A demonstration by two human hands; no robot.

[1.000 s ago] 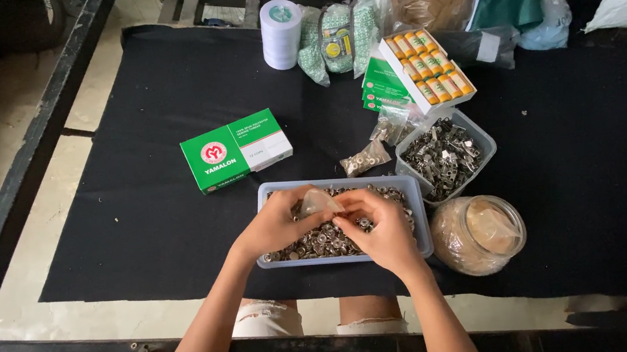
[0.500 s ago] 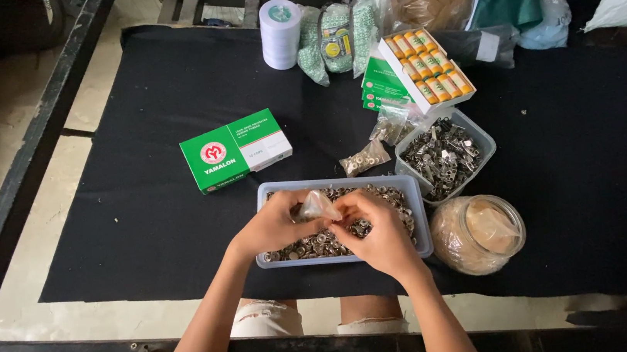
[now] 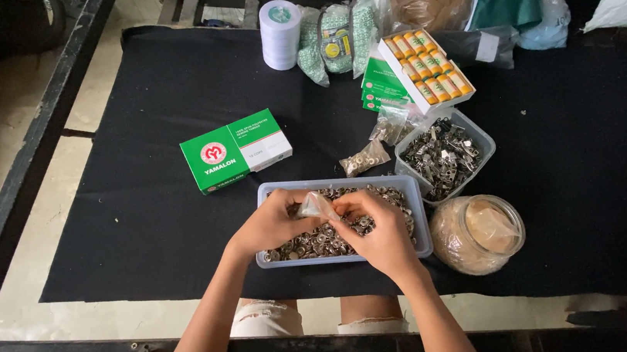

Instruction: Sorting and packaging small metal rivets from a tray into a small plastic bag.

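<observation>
black cloth counter (image 3: 142, 240). left hand (image 3: 272, 223) and right hand (image 3: 382, 235) both pinching small clear bag (image 3: 315, 205) between them, over tray of metal rings (image 3: 406, 189). glass jar (image 3: 479, 233) just right of right hand.

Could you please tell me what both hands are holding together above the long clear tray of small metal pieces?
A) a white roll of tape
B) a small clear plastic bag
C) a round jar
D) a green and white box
B: the left hand and right hand pinch a small clear plastic bag between them over the tray, while the box, roll and jar lie untouched.
</observation>
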